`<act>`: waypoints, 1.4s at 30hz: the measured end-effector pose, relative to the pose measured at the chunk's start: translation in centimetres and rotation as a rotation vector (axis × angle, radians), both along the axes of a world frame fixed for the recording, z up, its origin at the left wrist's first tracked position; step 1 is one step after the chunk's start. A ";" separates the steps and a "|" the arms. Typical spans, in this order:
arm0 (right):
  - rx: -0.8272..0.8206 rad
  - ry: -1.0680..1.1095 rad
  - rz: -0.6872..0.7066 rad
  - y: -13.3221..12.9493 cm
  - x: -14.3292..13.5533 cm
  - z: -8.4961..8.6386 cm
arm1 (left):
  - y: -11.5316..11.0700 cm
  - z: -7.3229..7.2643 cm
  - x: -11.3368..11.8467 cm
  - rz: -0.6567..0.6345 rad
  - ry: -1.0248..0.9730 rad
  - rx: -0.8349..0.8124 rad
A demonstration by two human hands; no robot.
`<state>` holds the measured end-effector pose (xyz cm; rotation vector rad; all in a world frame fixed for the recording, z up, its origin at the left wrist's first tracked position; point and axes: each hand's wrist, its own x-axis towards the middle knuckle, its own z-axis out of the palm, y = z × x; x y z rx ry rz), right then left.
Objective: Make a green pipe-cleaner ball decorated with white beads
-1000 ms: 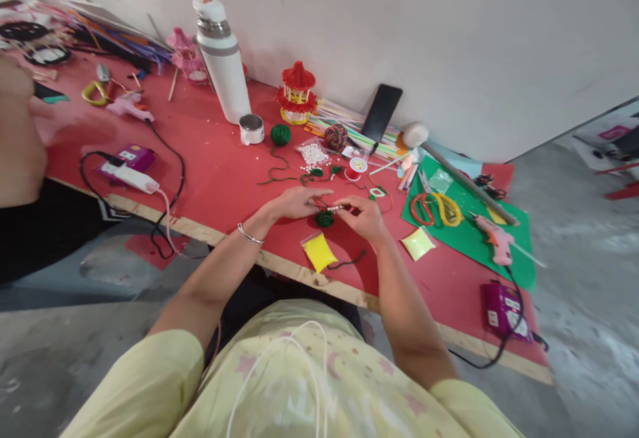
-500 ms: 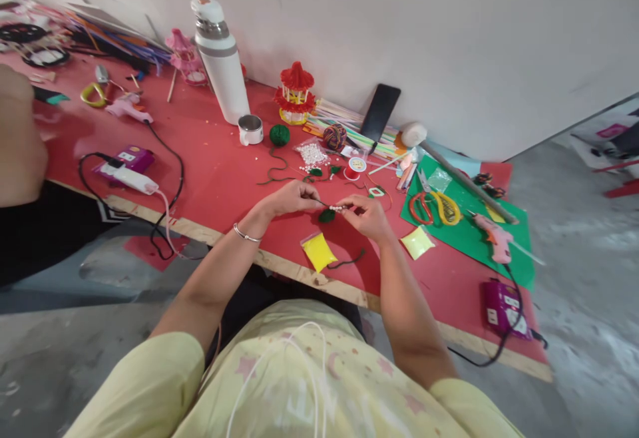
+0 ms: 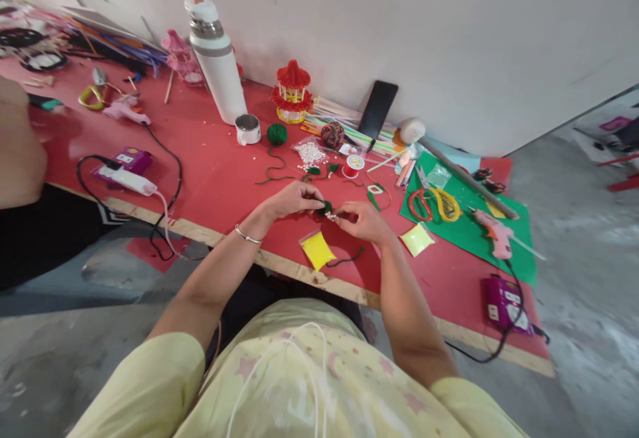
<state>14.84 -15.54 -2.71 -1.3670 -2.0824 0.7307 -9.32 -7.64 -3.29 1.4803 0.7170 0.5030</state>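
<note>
Between my hands is a small dark green yarn piece (image 3: pixel 324 208) with a short row of white pearl beads (image 3: pixel 331 216) beside it. The fingertips of my left hand (image 3: pixel 298 200) pinch the green yarn piece. My right hand (image 3: pixel 363 219) has thumb and finger closed at the right end of the bead row. Whatever thread joins the beads is too fine to make out. Below my hands lies a bag of bright yellow material (image 3: pixel 318 250), with a dark green yarn strand (image 3: pixel 347 259) next to it.
Behind my hands are a bag of white beads (image 3: pixel 309 152), a green yarn ball (image 3: pixel 277 134) and a red thread spool (image 3: pixel 353 166). Scissors (image 3: pixel 434 204) and a pink glue gun (image 3: pixel 494 231) lie on green sheet at right. Another person's arm (image 3: pixel 20 145) is at far left.
The bead row was stretched level between both hands with the green piece hanging below. Now the green piece is up at my left fingertips and the beads slant down toward my right hand.
</note>
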 end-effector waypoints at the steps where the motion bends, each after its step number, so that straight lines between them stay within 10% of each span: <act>1: 0.006 0.023 -0.017 -0.1 -0.1 0.1 | -0.1 0.0 0.2 -0.002 -0.005 0.010; 26: -0.272 0.687 -0.284 1.1 -2.3 -3.2 | 0.5 -1.6 0.4 0.157 0.230 0.931; 32: -0.246 0.851 -0.385 1.6 -2.5 -3.2 | 0.5 -1.1 0.4 0.172 0.106 0.682; 42: -0.271 0.944 -0.358 1.9 -2.7 -4.0 | -0.3 -0.5 1.1 0.159 -0.269 -0.360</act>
